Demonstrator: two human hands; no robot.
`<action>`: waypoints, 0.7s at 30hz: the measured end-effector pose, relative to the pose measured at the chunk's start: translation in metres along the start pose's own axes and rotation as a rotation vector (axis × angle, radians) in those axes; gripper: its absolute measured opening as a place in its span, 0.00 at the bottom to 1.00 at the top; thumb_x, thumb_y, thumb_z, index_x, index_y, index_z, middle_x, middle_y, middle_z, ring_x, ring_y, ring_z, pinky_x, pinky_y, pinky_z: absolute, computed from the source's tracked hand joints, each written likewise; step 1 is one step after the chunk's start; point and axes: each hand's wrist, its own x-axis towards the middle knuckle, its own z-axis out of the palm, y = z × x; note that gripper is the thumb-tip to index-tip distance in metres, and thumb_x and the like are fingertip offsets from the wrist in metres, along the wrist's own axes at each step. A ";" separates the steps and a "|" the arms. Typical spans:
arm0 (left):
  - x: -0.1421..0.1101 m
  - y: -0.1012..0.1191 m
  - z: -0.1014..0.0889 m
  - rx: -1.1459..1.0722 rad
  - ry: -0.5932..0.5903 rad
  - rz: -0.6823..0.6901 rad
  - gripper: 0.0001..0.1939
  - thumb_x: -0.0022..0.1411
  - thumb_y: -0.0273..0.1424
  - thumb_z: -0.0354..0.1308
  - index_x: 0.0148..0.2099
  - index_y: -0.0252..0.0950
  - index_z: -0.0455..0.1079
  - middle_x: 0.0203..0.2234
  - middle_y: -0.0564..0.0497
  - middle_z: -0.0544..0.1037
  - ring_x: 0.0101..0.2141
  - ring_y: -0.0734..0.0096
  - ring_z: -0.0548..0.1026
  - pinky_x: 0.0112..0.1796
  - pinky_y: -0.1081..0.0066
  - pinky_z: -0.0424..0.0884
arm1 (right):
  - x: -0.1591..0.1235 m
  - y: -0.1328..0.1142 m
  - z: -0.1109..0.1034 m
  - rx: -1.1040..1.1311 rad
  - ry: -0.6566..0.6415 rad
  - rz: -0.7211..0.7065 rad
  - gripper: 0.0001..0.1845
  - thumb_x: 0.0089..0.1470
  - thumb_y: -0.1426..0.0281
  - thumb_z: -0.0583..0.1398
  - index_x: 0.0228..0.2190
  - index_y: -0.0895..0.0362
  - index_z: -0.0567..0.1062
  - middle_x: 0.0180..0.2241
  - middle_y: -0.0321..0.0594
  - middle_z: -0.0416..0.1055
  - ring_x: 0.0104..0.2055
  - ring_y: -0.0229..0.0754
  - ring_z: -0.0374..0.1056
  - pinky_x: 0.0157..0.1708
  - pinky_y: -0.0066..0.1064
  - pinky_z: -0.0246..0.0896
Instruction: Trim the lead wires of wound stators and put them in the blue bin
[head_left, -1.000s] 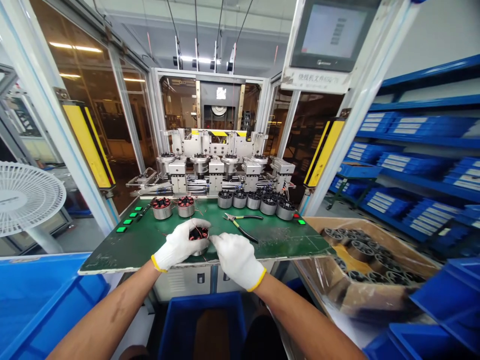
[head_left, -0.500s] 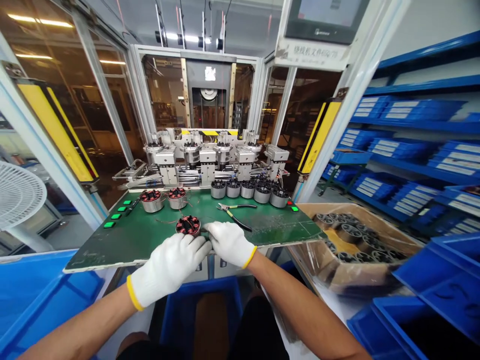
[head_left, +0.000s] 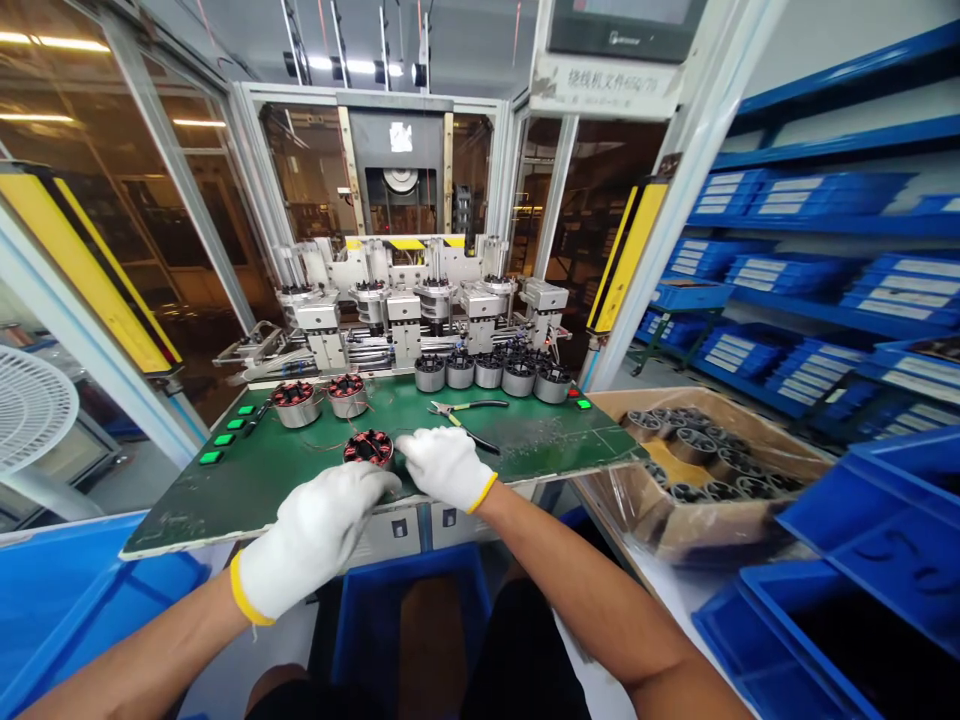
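Cool, even light fills the room, partly from a long white ceiling tube point(head_left: 352, 67). Bright streaks show in the amber see-through panels point(head_left: 90, 150) on the left. The green flat tabletop point(head_left: 240, 485) is clearly lit, but the red-wound, grey metal ring point(head_left: 369, 450) is dark inside. Toward my left, the round white mesh fan guard point(head_left: 34, 410) looks stretched and slightly soft.

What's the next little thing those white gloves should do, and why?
Maybe the left hand should steady the red-wound ring, because it's at the ring's near side, and the right hand, fingers bent, is close by the ring's right side.
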 end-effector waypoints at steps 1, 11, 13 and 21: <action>0.001 -0.002 -0.003 -0.108 0.024 -0.083 0.17 0.64 0.28 0.42 0.48 0.38 0.70 0.41 0.49 0.76 0.41 0.67 0.74 0.41 0.68 0.71 | 0.000 0.000 0.000 -0.002 -0.008 -0.012 0.13 0.57 0.68 0.49 0.40 0.53 0.72 0.33 0.41 0.71 0.34 0.47 0.69 0.30 0.34 0.57; 0.086 0.011 -0.025 -0.166 -0.138 -0.557 0.17 0.59 0.31 0.46 0.42 0.44 0.75 0.39 0.54 0.78 0.43 0.61 0.74 0.35 0.68 0.67 | -0.025 -0.053 -0.007 -0.029 -0.087 -0.098 0.09 0.49 0.79 0.50 0.31 0.65 0.69 0.25 0.50 0.68 0.29 0.55 0.69 0.22 0.41 0.61; 0.090 0.010 -0.024 -0.134 -0.170 -0.527 0.17 0.59 0.32 0.46 0.42 0.44 0.76 0.40 0.53 0.78 0.43 0.60 0.74 0.35 0.68 0.67 | -0.027 -0.058 -0.008 -0.004 -0.109 -0.094 0.09 0.48 0.79 0.51 0.31 0.65 0.69 0.25 0.49 0.68 0.28 0.54 0.69 0.22 0.42 0.61; 0.020 -0.033 -0.007 0.082 0.103 0.104 0.11 0.64 0.34 0.52 0.44 0.40 0.73 0.40 0.49 0.76 0.39 0.65 0.73 0.40 0.67 0.69 | -0.044 -0.046 -0.009 0.071 0.012 -0.025 0.06 0.53 0.71 0.52 0.34 0.59 0.66 0.28 0.44 0.68 0.29 0.51 0.68 0.24 0.41 0.62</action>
